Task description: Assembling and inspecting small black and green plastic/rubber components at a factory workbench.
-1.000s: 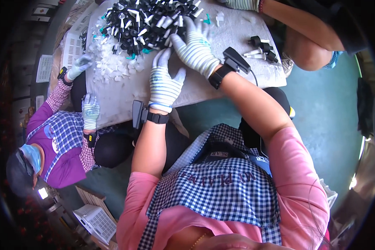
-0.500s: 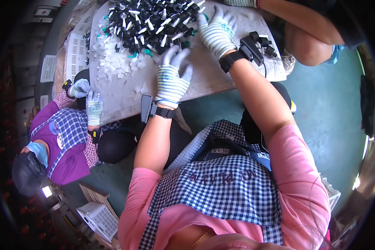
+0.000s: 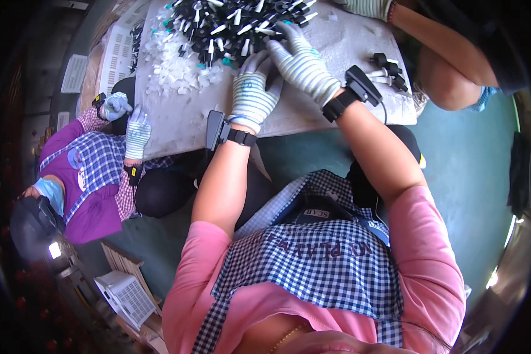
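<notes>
A heap of small black plastic parts with white pointed tips [image 3: 236,26], perhaps pump or nozzle pieces, lies at the far side of the table, with a few green ones among them. My left hand [image 3: 253,97], in a white-and-blue striped glove, reaches to the heap's near edge; its fingers are stretched out, their tips partly against the dark parts. Close beside it, my right hand [image 3: 305,68], gloved alike, has its fingers spread at the heap's right edge. Nothing shows held in either hand. Translucent white pieces [image 3: 177,74] are scattered left of the heap.
Several more black parts [image 3: 388,72] lie at the right of the pale tabletop [image 3: 189,121]. A co-worker [image 3: 94,165] in purple sits at the left; another person's gloved hand [image 3: 369,7] rests at the far right. White perforated crates [image 3: 115,59] stand left of the table.
My two hands have come together, the right moving leftward and the left forward to the heap. The whole view has shifted slightly.
</notes>
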`<state>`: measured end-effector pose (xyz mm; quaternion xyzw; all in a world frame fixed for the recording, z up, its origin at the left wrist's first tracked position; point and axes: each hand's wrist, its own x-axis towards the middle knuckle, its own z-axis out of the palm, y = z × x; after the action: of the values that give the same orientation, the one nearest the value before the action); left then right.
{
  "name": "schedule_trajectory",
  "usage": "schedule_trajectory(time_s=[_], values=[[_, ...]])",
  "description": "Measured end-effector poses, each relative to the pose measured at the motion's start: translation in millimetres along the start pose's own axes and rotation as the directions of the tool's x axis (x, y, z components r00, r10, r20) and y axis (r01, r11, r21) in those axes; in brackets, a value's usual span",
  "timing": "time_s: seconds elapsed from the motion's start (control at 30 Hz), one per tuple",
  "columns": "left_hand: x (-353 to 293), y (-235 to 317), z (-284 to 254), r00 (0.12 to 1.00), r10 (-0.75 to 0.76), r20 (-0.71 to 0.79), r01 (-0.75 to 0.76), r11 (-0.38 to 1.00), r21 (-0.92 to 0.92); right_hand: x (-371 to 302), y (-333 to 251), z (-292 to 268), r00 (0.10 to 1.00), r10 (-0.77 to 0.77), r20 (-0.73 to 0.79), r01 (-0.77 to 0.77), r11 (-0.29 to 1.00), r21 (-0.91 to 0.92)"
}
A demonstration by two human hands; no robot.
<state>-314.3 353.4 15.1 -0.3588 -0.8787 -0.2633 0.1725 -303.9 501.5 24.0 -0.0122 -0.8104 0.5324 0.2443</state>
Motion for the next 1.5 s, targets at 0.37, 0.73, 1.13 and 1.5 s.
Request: schedule_trajectory(time_s=[0.37, 0.73, 1.13, 1.5], values=[[5, -15, -102, 0.881, -0.466, 0.081, 0.446, 0.876, 0.185, -8, 4, -24, 0.99, 0.139, 0.029, -0.141, 0.983, 0.118], [15, -9, -65, 0.945, -0.312, 0.099, 0.292, 0.94, 0.177, -31, -22, -28, 0.96, 0.134, 0.244, -0.123, 0.991, -0.059], [27, -2, -67, 0.99, -0.137, 0.017, 0.132, 0.978, 0.164, -39, -59, -37, 0.77, 0.452, 0.451, -0.617, 0.707, 0.345], [12, 5, -79, 0.97, -0.176, 0.166, 0.223, 0.917, -0.331, -41, -41, -40, 0.656, 0.477, 0.584, -0.724, 0.616, 0.311]])
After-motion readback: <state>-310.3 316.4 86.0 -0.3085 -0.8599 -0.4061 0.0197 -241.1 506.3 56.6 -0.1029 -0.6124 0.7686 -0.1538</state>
